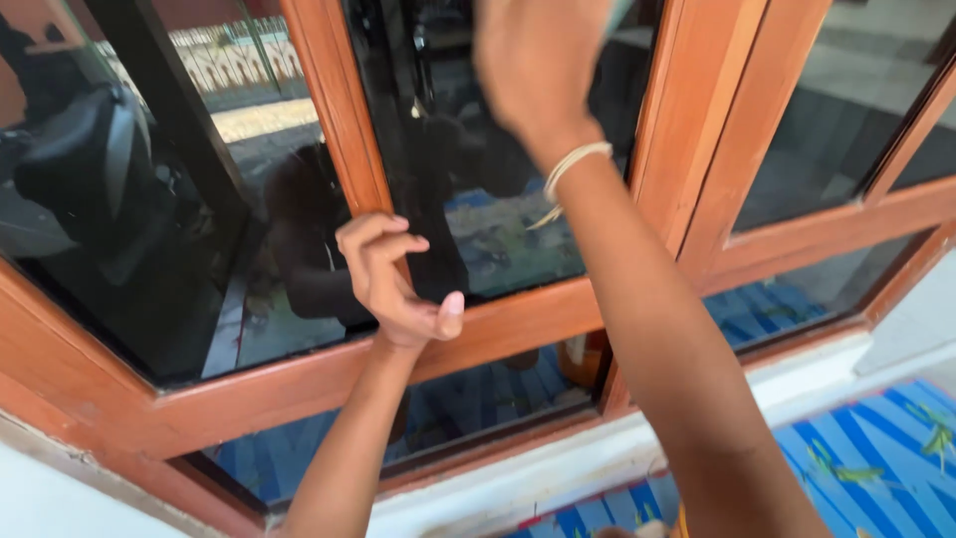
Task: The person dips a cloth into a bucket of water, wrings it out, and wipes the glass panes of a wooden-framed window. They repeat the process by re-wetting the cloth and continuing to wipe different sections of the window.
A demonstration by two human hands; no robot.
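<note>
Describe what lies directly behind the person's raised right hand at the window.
Behind the right hand is a dark glass pane in an orange wooden window frame, showing dim reflections. The hand covers the pane's upper part, so what is there cannot be seen.

1. A home is suggested, seen at a large window [299, 199] framed in varnished orange-brown wood [518, 319].
2. A patterned fence and paved yard are reflected in the dark glass.
3. A blue striped mat [876, 458] is laid below.
</note>
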